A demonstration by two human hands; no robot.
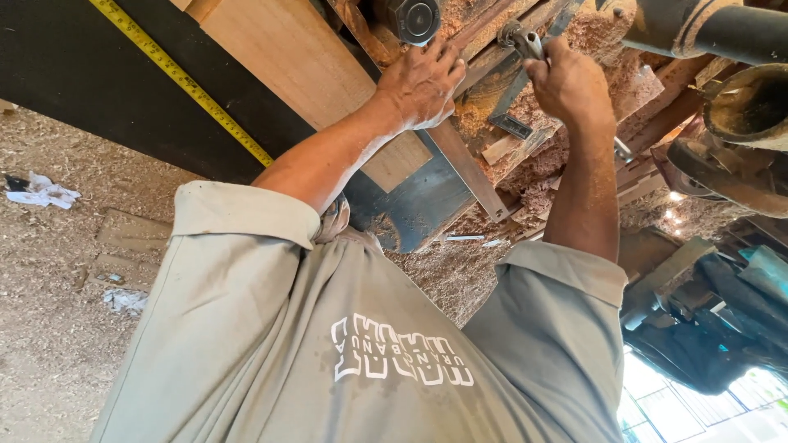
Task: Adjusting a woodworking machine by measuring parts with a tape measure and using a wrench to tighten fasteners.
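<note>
**Still mid-job at the saw bench, wrench on the fitting**

Right now the metal wrench [525, 39] is sitting on a fitting in the sawdust-caked machine frame [492, 123], the right hand [566, 82] closing its fingers around it. The left hand [423, 82] is pressing flat, fingers spread, against the wooden board [287, 57] beside the yellow tape measure [180, 78]. Nothing is looking finished yet.

Floor [49, 328]: packed earth under a thick layer of sawdust, below me; scraps of white paper [41, 194] lie on it near my counter's dark edge. Counter [74, 74]: dark flat top, sawdust heaped along its far side. Window [698, 410]: barred, strong daylight coming through. Heavy rusted machine parts [739, 139] stand beside it, partly in shadow.
</note>
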